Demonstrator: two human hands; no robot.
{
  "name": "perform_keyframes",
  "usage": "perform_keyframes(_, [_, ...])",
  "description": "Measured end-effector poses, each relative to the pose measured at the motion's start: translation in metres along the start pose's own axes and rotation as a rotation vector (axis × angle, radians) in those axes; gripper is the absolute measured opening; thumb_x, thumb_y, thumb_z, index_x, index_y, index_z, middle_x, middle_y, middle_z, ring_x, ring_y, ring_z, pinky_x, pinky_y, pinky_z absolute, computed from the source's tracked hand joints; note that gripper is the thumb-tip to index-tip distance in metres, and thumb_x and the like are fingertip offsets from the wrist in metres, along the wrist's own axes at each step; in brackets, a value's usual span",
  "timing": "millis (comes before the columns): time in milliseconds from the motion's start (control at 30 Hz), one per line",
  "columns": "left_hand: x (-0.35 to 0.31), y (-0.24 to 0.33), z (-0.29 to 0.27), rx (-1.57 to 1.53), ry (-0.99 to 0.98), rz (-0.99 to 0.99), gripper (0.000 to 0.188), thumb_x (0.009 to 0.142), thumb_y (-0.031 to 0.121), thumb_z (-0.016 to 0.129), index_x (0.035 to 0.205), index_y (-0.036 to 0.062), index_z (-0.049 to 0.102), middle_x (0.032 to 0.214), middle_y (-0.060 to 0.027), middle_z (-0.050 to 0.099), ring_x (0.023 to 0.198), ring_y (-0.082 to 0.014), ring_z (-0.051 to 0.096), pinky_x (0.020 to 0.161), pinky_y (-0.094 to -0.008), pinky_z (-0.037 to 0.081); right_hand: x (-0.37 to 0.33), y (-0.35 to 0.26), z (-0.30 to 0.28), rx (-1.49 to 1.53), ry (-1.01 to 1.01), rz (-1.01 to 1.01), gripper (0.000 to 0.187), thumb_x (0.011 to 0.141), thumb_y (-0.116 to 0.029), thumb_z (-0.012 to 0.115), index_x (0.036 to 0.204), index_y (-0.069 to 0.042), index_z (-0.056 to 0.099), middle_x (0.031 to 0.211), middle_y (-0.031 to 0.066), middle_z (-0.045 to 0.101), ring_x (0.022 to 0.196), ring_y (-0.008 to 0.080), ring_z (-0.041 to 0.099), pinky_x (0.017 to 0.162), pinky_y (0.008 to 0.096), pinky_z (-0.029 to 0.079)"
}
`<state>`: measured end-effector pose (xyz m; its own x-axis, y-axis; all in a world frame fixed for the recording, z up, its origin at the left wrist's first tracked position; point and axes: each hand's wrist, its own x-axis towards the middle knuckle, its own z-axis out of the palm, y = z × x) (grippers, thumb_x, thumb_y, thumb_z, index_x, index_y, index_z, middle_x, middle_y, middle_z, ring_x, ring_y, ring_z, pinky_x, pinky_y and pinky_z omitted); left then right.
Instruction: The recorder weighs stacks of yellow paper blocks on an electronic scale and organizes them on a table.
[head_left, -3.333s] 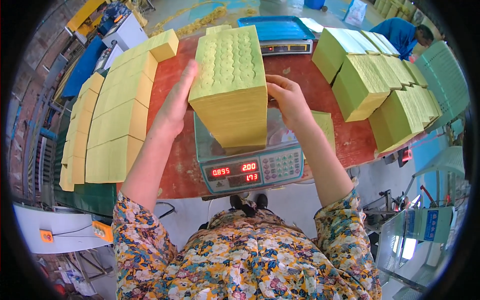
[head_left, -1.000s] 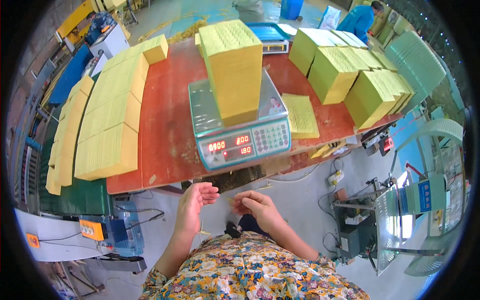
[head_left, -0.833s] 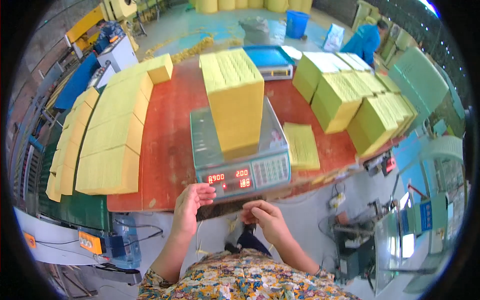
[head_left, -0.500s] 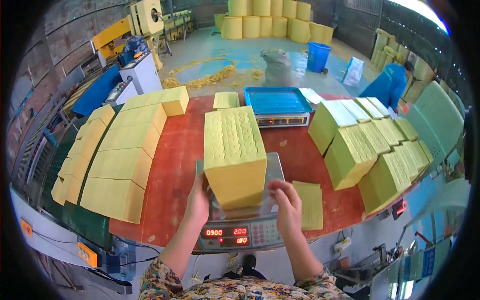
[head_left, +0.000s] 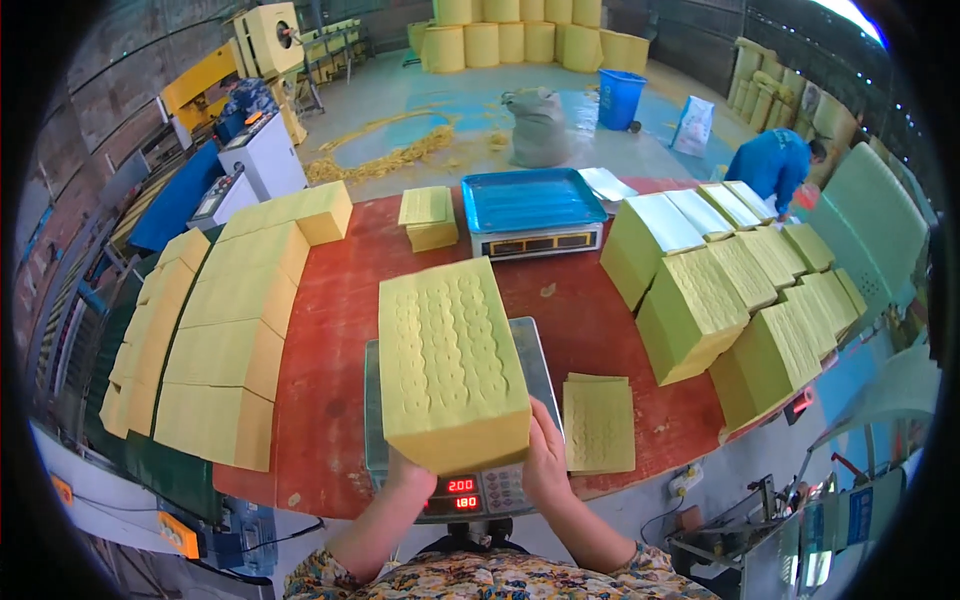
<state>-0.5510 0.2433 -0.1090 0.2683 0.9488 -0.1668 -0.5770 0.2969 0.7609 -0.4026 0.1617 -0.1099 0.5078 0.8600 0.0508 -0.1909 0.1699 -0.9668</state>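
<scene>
Holding a tall yellow paper stack (head_left: 452, 365) at its near corners, both hands keep it over the scale (head_left: 455, 480) on the red counter (head_left: 330, 350). Being thick and loosely layered, the stack could, I judge, fan out or shed sheets if the pressure at the bottom edge slackens. The left hand (head_left: 405, 475) presses the near left corner; the right hand (head_left: 545, 460) cups the near right one, each grip closed on the stack. A thin pile (head_left: 598, 422) lies just beside the scale.
</scene>
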Motion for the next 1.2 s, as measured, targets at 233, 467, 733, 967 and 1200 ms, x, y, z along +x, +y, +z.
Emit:
perform_keyframes(233, [-0.026, -0.012, -0.016, 0.083, -0.110, -0.124, 0.054, 0.102, 0.035, 0.052, 0.149, 0.0110, 0.038, 0.145, -0.0084, 0.048, 0.131, -0.0253, 0.050, 0.108, -0.0423, 0.044, -0.048, -0.010, -0.010, -0.039, 0.157, -0.032, 0.038, 0.103, -0.011, 0.041, 0.137, 0.003, 0.052, 0.136, 0.0129, 0.056, 0.130, 0.0212, 0.049, 0.112, 0.0326, 0.033])
perform_keyframes(467, [0.038, 0.079, 0.032, -0.164, -0.433, 0.172, 0.056, 0.103, 0.033, 0.044, 0.152, 0.0080, 0.034, 0.154, -0.0106, 0.039, 0.143, -0.0229, 0.037, 0.117, -0.0436, 0.031, -0.073, 0.020, -0.021, -0.019, 0.363, -0.016, 0.039, 0.101, -0.015, 0.051, 0.137, -0.002, 0.050, 0.129, 0.0085, 0.058, 0.120, 0.0175, 0.055, 0.101, 0.0340, 0.043])
perform_keyframes(733, [0.065, 0.122, 0.097, 0.757, -0.823, 0.364, 0.063, 0.094, 0.026, 0.054, 0.149, 0.0009, 0.036, 0.145, -0.0149, 0.047, 0.136, -0.0233, 0.044, 0.113, -0.0393, 0.034, -0.091, 0.055, -0.002, 0.653, 0.335, 0.289, 0.035, 0.105, -0.028, 0.044, 0.126, -0.002, 0.056, 0.121, 0.0107, 0.064, 0.109, 0.0230, 0.064, 0.092, 0.0402, 0.051])
perform_keyframes(967, [0.049, 0.105, 0.090, 0.484, -0.624, -0.006, 0.059, 0.091, 0.022, 0.052, 0.145, 0.0044, 0.038, 0.133, -0.0152, 0.054, 0.116, -0.0213, 0.058, 0.097, -0.0354, 0.049, -0.093, 0.054, -0.005, 0.823, 0.269, 0.325, 0.036, 0.103, -0.036, 0.048, 0.124, -0.008, 0.058, 0.125, 0.0071, 0.063, 0.110, 0.0207, 0.062, 0.092, 0.0392, 0.048])
perform_keyframes(1200, [0.003, 0.080, 0.111, 0.593, -0.613, 0.118, 0.052, 0.090, 0.021, 0.052, 0.137, 0.0014, 0.042, 0.124, -0.0125, 0.056, 0.110, -0.0205, 0.059, 0.097, -0.0360, 0.048, -0.116, 0.039, -0.023, 0.964, 0.251, 0.110, 0.064, 0.098, -0.053, 0.054, 0.147, -0.015, 0.041, 0.145, 0.0012, 0.050, 0.130, 0.0184, 0.047, 0.099, 0.0401, 0.042])
